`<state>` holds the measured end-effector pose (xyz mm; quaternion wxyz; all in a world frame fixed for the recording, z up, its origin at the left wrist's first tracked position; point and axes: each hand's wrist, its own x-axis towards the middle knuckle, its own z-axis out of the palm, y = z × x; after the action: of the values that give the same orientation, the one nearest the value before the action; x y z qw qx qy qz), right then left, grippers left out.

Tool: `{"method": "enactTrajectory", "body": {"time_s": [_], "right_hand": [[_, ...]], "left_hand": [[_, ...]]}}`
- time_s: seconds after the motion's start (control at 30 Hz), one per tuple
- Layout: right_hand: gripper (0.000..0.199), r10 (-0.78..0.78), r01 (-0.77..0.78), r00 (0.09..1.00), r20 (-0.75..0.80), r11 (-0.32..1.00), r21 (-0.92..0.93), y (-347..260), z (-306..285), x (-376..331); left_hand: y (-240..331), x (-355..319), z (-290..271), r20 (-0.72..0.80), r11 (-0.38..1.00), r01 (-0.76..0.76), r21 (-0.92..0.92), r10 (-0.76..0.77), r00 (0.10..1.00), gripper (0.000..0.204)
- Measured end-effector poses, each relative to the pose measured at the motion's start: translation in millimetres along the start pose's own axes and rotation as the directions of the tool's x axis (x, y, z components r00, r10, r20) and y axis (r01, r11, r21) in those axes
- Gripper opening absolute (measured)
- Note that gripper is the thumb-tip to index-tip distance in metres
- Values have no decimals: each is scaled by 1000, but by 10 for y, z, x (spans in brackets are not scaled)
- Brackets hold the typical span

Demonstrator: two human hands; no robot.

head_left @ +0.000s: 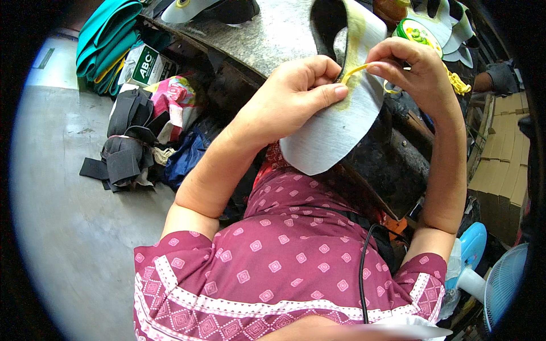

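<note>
In front of my chest I hold a light grey, flat shoe-upper piece (335, 136) with a rounded lower end. Its upper part curls round in a dark loop, and a yellowish smear runs along the inner edge. My left hand (301, 94) pinches that edge between thumb and fingers. A narrow yellow strip (355, 71) stretches from there to my right hand (412, 68), whose thumb and forefinger are pressed together on it. Part of the strip hangs in a small loop below my right fingers.
A worn worktable (278, 37) carries another grey piece (190, 10) and a green-rimmed round container (420, 34). More grey pieces (449, 28) lie at far right, near yellow strips (458, 84). Bundled dark strips (122, 150) and folded green cloth (105, 40) lie left; a fan (506, 284) stands lower right.
</note>
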<state>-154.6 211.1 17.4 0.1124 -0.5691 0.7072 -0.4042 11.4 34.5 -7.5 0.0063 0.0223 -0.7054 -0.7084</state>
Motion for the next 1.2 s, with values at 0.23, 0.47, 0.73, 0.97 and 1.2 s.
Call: {"method": "enactTrajectory", "body": {"time_s": [0.23, 0.47, 0.73, 0.97, 1.2], "right_hand": [[15, -96, 96, 995, 1, 993, -64, 20, 54, 131], [10, -358, 375, 918, 171, 924, -78, -269, -166, 124], [11, -75, 88, 995, 66, 971, -224, -285, -142, 99], [11, -122, 110, 992, -29, 957, -269, -255, -33, 93], [13, -189, 148, 979, -74, 915, -376, -239, -14, 62]], "left_hand": [[-11, -70, -63, 64, 997, 36, -70, -31, 997, 29], [63, -71, -7, -51, 990, -49, -133, 43, 998, 31], [104, -65, 15, 25, 997, -27, -70, 29, 999, 24], [94, -31, 69, -12, 996, -21, -84, 20, 1000, 20], [63, -37, 130, -59, 998, -38, -47, 35, 998, 18]]}}
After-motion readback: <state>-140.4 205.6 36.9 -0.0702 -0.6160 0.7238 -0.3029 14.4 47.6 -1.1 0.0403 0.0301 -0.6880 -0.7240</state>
